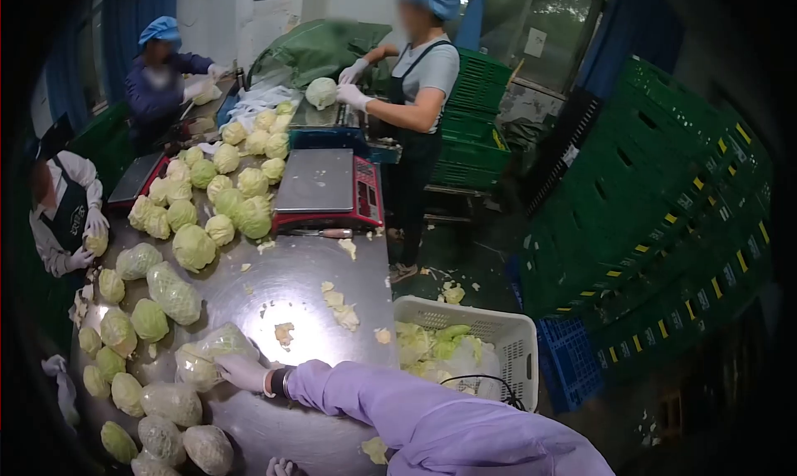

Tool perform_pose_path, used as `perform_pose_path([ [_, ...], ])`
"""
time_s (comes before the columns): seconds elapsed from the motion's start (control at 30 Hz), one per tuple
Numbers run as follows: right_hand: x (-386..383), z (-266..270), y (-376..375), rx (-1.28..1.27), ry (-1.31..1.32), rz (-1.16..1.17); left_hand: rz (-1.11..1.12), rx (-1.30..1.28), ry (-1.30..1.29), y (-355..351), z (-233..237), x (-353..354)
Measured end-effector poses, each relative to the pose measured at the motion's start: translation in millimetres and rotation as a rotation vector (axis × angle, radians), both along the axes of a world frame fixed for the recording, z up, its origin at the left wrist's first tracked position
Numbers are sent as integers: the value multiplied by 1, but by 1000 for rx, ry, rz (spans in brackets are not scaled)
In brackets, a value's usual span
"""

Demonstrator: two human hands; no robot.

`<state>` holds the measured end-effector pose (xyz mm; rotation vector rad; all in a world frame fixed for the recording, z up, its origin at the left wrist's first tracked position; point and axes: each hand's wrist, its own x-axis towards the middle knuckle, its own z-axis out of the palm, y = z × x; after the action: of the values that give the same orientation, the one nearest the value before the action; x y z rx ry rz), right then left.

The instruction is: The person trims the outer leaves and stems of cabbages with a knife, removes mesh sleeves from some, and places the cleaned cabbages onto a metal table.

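Note:
My right hand, white-gloved below a purple sleeve, reaches left across the metal table. Its fingers are closed against a plastic-wrapped cabbage. Another wrapped cabbage lies just beyond the fingers. Only the gloved fingertips of my left hand show at the bottom edge; they look slightly apart, with no object visible in them. Closest to that hand is a wrapped cabbage on its left. Several more cabbages, some in clear wrap, lie along the table's left side, including a large wrapped one.
Beyond my arm are a knife, a red-sided scale and a heap of bare cabbages. A white basket of leaves stands right of the table, near stacked green crates. Three co-workers handle cabbages; one stands behind the scale.

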<state>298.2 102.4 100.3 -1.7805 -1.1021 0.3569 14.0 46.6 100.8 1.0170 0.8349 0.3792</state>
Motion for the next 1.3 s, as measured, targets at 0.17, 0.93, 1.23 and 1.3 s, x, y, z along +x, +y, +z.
perform_pose_path([
  [0.17, 6, 44, -19, 186, -184, -216, 40, 57, 53, 7, -2, -5],
  [0.93, 5, -1, -169, -83, 735, -208, -346, 1039, 252, 30, 31, 101],
  [1.23, -50, 57, -216, -301, 163, 277, -59, 787, 329, -37, 44, 26],
  [1.3, -78, 55, -221, -256, -46, 376, -7, 835, 433, -54, 45, 17],
])
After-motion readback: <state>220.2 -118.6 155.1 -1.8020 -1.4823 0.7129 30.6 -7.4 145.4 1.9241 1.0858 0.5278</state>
